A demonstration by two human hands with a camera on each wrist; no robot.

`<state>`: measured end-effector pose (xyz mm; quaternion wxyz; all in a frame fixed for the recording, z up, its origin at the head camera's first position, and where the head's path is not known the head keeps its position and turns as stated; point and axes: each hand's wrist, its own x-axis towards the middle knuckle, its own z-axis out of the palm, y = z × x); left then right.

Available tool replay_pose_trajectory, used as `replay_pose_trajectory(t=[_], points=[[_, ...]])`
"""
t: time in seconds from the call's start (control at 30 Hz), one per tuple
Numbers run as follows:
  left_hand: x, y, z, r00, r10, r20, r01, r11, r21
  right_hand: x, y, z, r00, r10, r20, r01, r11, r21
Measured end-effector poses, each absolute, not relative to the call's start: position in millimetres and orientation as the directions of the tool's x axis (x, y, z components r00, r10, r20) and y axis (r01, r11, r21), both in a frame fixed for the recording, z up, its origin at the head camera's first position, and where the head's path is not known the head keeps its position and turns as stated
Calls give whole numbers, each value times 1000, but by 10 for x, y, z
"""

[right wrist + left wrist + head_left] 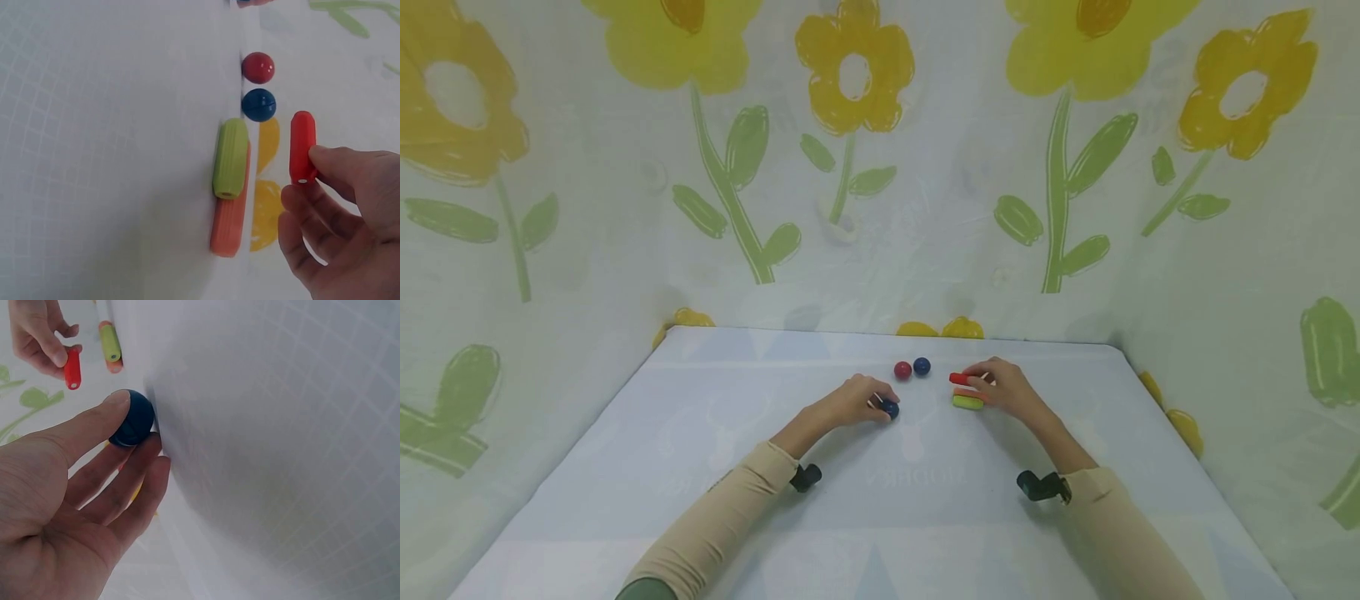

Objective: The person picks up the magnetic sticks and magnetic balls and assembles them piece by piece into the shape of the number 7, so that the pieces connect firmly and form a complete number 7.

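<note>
My left hand [855,402] pinches a dark blue ball [135,419] between thumb and fingers, low over the white tabletop. Over on the right, my right hand [1011,390] grips a short red stick [302,147], rounded and with a small hole in its end, raised off the table. Beneath and beside that hand lie a lime green ribbed stick [231,159] and an orange one [229,228], close together. Farther back, a red ball [902,370] and a second dark blue ball [922,366] rest side by side on the table.
The white table [737,500] ends at a back edge against a flower-printed cloth [910,258], which also hangs along both sides. Small black devices [807,477] sit at both wrists.
</note>
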<state>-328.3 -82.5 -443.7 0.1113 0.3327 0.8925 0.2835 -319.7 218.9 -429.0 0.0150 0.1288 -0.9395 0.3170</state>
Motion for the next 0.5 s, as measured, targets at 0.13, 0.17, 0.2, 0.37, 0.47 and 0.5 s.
replay_pose_trajectory(t=[0.13, 0.17, 0.2, 0.37, 0.47, 0.5], points=[[-3285, -826, -4444, -755, 656, -9, 531, 619, 579, -3171, 2149, -4287, -968, -240, 78, -238, 768, -594], [-3285, -827, -4445, -755, 655, -9, 531, 619, 579, -3167, 2140, -4288, -967, -243, 76, -241, 770, -591], [-3284, -827, -4445, -756, 655, -9, 530, 620, 578, -3162, 2131, -4289, -967, -245, 73, -240, 772, -589], [-3283, -831, -4438, -751, 660, -3, 539, 616, 574, -3154, 2091, -4309, -960, -271, 72, -263, 783, -564], [-3283, -837, -4431, -747, 664, 1, 545, 613, 572, -3147, 2052, -4308, -958, -277, 71, -268, 786, -558], [-3284, -838, -4430, -747, 665, 1, 545, 612, 572, -3143, 2037, -4304, -958, -279, 70, -269, 785, -558]])
